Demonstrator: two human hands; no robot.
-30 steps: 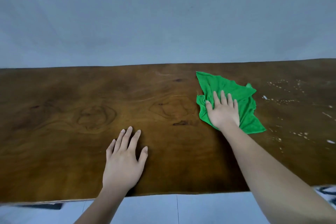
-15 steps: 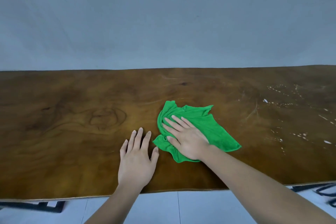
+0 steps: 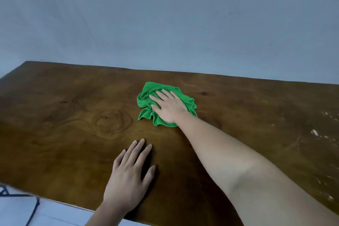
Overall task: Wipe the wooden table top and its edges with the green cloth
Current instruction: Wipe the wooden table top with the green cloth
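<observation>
right hand (image 3: 169, 107) flat on crumpled green cloth (image 3: 146, 97), fingers (image 3: 166, 92) spread; left hand (image 3: 128, 176) flat on brown wooden worktop (image 3: 64, 124), fingers together.

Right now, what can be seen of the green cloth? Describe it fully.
The green cloth is bright, soft-looking fabric, crumpled into folds with wavy edges. It lies on the wooden table top, beyond the middle toward the far edge. The right hand presses flat on it, fingers straight and spread, covering its centre and right part. Nothing else touches it.
</observation>
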